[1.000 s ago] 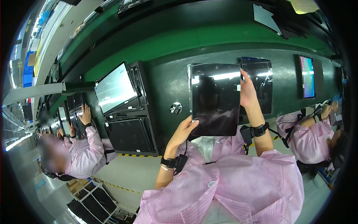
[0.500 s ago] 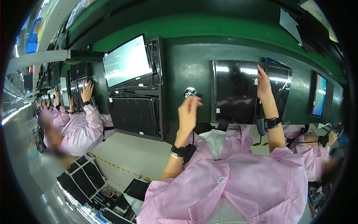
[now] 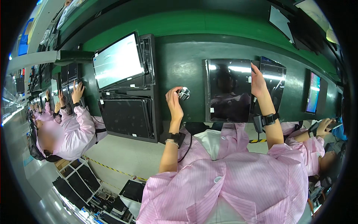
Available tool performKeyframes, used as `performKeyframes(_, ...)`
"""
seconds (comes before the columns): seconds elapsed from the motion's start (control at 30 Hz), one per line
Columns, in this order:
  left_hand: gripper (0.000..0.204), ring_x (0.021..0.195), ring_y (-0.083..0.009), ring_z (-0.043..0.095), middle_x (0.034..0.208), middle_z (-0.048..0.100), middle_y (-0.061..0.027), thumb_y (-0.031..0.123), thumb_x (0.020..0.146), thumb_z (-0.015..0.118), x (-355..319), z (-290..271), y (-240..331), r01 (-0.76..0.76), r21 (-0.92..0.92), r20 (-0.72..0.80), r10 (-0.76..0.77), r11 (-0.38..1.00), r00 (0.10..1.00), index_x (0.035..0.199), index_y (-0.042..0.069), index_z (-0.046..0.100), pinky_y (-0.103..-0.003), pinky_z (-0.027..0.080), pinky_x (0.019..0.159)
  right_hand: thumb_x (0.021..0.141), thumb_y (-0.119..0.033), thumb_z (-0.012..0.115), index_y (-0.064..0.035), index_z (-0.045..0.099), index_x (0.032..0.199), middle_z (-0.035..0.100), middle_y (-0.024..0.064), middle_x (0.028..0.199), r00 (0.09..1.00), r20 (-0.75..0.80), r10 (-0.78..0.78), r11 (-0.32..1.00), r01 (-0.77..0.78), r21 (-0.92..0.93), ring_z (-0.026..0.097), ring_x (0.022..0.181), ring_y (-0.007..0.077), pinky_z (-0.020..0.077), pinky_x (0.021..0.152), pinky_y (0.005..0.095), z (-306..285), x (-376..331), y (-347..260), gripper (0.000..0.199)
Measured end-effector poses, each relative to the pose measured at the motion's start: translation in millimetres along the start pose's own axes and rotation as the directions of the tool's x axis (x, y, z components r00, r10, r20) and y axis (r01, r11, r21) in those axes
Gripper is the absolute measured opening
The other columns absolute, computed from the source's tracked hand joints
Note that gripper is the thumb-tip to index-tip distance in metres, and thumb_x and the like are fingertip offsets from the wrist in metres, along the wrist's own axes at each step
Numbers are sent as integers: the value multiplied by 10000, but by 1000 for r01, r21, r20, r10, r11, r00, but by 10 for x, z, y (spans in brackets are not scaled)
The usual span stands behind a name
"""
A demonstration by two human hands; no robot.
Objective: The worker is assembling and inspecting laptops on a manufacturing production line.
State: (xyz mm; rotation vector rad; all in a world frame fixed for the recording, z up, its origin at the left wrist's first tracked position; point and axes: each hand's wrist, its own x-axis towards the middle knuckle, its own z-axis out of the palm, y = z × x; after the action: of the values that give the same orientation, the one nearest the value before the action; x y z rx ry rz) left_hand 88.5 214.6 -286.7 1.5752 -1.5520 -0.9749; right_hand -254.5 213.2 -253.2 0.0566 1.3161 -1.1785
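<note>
A black glossy flat panel (image 3: 228,91), like a tablet or laptop screen, lies in front of me with small white labels near its edges. My right hand (image 3: 258,84) grips its right edge, with the fingers partly hidden. A thin pale tip shows below that palm; I cannot make out what it is. Left of the panel, my left hand (image 3: 174,104) curls its fingers around the left side of a shiny round metal object (image 3: 184,93) on the dark green bench. Both wrists wear black bands with cables.
On the left, a black tray (image 3: 157,112) bears stacked dark panels (image 3: 125,117) and a tilted lit screen (image 3: 118,61). Another dark panel (image 3: 273,80) lies beyond my right hand. Farther right stands a colourful lit screen (image 3: 313,92). Co-workers in pink sit on both sides.
My left hand has moved from just below the metal object to its left side and taken hold. My right hand stays at the panel's edge. The whole view has shifted slightly.
</note>
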Motion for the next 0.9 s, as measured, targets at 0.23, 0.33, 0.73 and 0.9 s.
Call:
performKeyframes(0.23,394,999,-262,466,1001,590,-91,234,972,274,24,29,-10,-58,8,-12,58,998,998,970,54,624,-358,313,920,887,-456,497,-54,625,1027,668,6,833,988,90,126,992,-128,10,613,711,105,486,639,235,-100,80,22,445)
performKeyframes(0.33,401,994,-257,466,997,592,-88,233,973,272,18,40,-16,-50,-46,-39,48,998,998,953,54,630,-358,314,917,886,-453,502,-56,626,1021,670,10,842,973,184,140,990,-144,9,614,712,106,484,646,231,-270,210,47,438)
performKeyframes(0.73,404,980,-256,470,972,596,-89,234,971,278,36,47,-7,-63,-20,-48,62,998,997,931,46,633,-355,322,907,884,-440,510,-91,629,1074,660,0,1019,994,9,111,993,-111,-43,590,917,97,439,800,209,59,-15,-62,414)
performKeyframes(0.9,405,978,-254,469,968,596,-89,232,969,276,33,40,3,-59,-23,-51,57,998,997,929,46,634,-353,323,902,878,-453,511,-94,636,1050,670,1,975,993,-7,117,992,-117,-36,607,852,104,457,757,215,35,19,-47,417)
